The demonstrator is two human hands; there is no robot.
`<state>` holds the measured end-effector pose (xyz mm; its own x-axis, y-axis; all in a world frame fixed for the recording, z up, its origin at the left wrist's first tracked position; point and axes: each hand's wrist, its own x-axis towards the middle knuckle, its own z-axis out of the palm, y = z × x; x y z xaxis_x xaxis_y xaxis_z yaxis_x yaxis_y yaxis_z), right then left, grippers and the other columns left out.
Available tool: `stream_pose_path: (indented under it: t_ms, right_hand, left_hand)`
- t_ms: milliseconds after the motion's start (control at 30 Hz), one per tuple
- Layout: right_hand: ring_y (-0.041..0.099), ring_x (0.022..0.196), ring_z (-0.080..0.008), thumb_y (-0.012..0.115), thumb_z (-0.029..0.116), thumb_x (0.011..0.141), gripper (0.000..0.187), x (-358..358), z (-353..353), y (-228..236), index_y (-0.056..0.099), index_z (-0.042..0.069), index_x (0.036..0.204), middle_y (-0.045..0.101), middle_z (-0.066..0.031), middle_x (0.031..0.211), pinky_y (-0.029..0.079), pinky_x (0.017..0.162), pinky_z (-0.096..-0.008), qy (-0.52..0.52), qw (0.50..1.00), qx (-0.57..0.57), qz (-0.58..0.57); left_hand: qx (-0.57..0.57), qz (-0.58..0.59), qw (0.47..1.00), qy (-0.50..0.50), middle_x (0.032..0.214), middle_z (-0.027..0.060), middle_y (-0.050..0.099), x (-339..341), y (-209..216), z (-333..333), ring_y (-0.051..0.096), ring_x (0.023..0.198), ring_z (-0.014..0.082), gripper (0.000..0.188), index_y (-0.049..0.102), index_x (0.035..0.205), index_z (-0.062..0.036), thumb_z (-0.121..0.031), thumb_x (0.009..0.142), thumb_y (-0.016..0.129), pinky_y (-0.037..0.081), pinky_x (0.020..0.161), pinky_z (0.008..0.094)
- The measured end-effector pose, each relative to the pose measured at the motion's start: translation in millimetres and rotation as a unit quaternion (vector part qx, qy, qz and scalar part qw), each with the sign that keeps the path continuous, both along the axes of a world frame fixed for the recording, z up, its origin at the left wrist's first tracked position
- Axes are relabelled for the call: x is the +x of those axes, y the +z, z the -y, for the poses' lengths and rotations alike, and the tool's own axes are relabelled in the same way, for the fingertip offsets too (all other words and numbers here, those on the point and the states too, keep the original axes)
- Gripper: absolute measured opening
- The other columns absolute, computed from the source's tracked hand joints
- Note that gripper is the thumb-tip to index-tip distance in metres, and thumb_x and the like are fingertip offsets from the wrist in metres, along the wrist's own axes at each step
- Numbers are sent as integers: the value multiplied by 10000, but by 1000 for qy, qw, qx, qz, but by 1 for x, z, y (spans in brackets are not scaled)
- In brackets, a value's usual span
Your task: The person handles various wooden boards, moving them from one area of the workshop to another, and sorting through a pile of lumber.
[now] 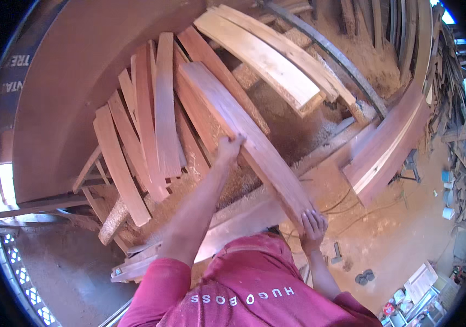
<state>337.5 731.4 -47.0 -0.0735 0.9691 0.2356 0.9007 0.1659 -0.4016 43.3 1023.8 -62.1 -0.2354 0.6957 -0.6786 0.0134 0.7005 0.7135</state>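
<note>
A long, thick reddish-brown plank (260, 144) slants across the middle, its near end close to my body. Partway along it, my left hand (231, 148) grips the left edge, fingertips over the top. My right hand (313, 226) wraps round the near end, fingers lying across the upper face and the underside hidden. Left of this plank, several reddish boards (166, 109) lean side by side over a sawdust-covered stack. To its right, two pale yellow planks (265, 62) lie with their near ends pointing right.
A large brown sheet panel (58, 120) rises at the left. Wide boards with a pale streak (388, 147) lie at right, beside a long dark bar (331, 49). Stacked timber (451, 82) lines the far right. Dark sandals (364, 277) and a cluttered tool area (421, 300) lie at lower right.
</note>
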Motion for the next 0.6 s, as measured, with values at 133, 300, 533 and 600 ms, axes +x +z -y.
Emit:
stream_pose_path:
  t_ms: [133, 300, 533, 600]
  right_hand:
    - [452, 1358, -335, 658, 190, 841, 491, 19, 32, -6, 601, 105, 1321, 531, -110, 1442, 325, 1094, -515, 54, 996, -33, 63]
    - [397, 1369, -388, 726, 434, 825, 684, 23, 24, 34, 516, 141, 1406, 430, -172, 1498, 295, 1090, -553, 130, 986, -48, 88]
    - [467, 1312, -417, 880, 451, 686, 919, -16, -12, 86, 500, -45, 1359, 495, -236, 1411, 406, 1066, -481, 122, 984, -30, -126]
    - [607, 1159, -378, 875, 397, 687, 846, -32, -11, 88, 530, 8, 1354, 618, -242, 1245, 497, 936, -444, 174, 925, -270, -203]
  left_hand:
    - [77, 163, 981, 65, 913, 62, 685, 6, 46, 58, 680, 793, 180, 250, 639, 1103, -31, -147, 897, 719, 565, 626, 346]
    - [179, 366, 899, 159, 1068, 79, 707, -30, 79, 121, 706, 959, 222, 267, 598, 1179, -22, -61, 924, 664, 598, 799, 370]
    - [317, 427, 824, 196, 1323, 124, 602, -101, 140, 211, 557, 1247, 285, 564, 515, 1343, -42, -223, 835, 679, 432, 1077, 473]
    - [353, 420, 800, 242, 1324, 132, 597, -119, 159, 241, 536, 1266, 305, 623, 506, 1359, -53, -301, 813, 675, 400, 1101, 500]
